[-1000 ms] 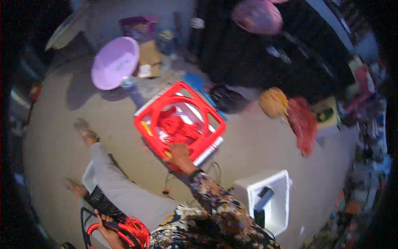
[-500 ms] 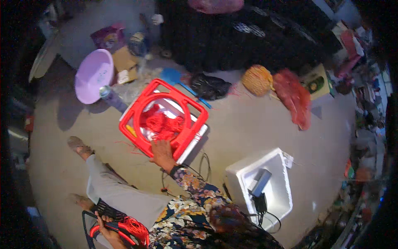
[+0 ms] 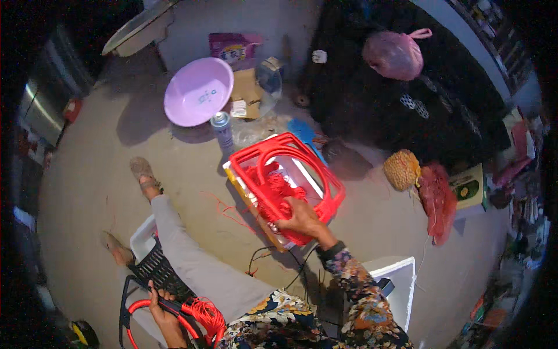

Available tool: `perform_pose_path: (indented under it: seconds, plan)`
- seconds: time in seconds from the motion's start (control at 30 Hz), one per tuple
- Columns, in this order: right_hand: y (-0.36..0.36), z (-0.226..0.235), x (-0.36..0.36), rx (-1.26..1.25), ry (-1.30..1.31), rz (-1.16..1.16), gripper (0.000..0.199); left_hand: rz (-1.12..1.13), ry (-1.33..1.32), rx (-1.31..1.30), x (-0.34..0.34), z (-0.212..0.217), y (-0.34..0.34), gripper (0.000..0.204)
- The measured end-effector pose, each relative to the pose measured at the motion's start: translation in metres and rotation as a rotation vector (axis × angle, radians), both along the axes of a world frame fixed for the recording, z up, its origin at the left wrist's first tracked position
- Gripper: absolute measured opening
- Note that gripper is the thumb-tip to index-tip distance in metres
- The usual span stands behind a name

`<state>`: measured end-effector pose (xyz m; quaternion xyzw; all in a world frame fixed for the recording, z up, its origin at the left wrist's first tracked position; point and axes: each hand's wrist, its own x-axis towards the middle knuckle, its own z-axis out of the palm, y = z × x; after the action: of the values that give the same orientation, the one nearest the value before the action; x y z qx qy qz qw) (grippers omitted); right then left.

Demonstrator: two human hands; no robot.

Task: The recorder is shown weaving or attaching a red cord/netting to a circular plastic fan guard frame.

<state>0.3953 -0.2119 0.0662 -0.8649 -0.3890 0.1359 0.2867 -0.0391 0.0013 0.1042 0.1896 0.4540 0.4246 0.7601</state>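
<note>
A square red plastic frame [image 3: 336, 205] with a round ring in its middle sits tilted over a white box. Bundles of red cord [image 3: 279, 189] lie inside it. My right hand [image 3: 301, 218] grips the frame's near edge, its fingers curled over the side beside the cord; some fingertips are hidden. At the lower left, my left hand [image 3: 165, 320] is closed around a red-and-black handle [image 3: 139, 304] next to a black slatted basket [image 3: 156, 264]. More red cord [image 3: 207, 317] hangs in a loose bunch beside that hand.
A white foam box [image 3: 401, 291] holding a dark device stands at right. Beyond the frame are a lilac basin [image 3: 200, 93], a spray can [image 3: 221, 128] and a blue plastic piece [image 3: 302, 131]. A yellow netted ball [image 3: 402, 170] and red bag [image 3: 437, 203] lie far right. Black cables [image 3: 273, 249] cross the floor.
My view has turned left, so the scene sits further right. The red frame now stands tilted, and my right hand has moved from resting at its near edge to gripping it. My left hand keeps its hold.
</note>
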Motion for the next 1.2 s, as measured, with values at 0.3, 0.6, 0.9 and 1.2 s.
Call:
perform_pose_path:
  seconds: [0.3,0.6,0.9,1.2]
  plan:
    - [-0.029,0.074,0.043,0.038,0.469,-0.09,0.062,0.032,-0.051,-0.025,-0.01,-0.009,0.001,0.035]
    - [-0.025,0.113,0.042,0.091,0.366,-0.153,0.059,0.047,-0.042,-0.051,-0.01,-0.013,0.001,0.035]
    - [0.024,0.058,0.022,0.106,0.32,-0.182,0.062,0.069,-0.085,-0.069,-0.012,-0.004,0.003,0.028]
    - [0.062,-0.03,-0.03,-0.082,-0.157,-0.286,0.069,0.211,-0.073,-0.001,-0.011,0.057,0.005,0.029]
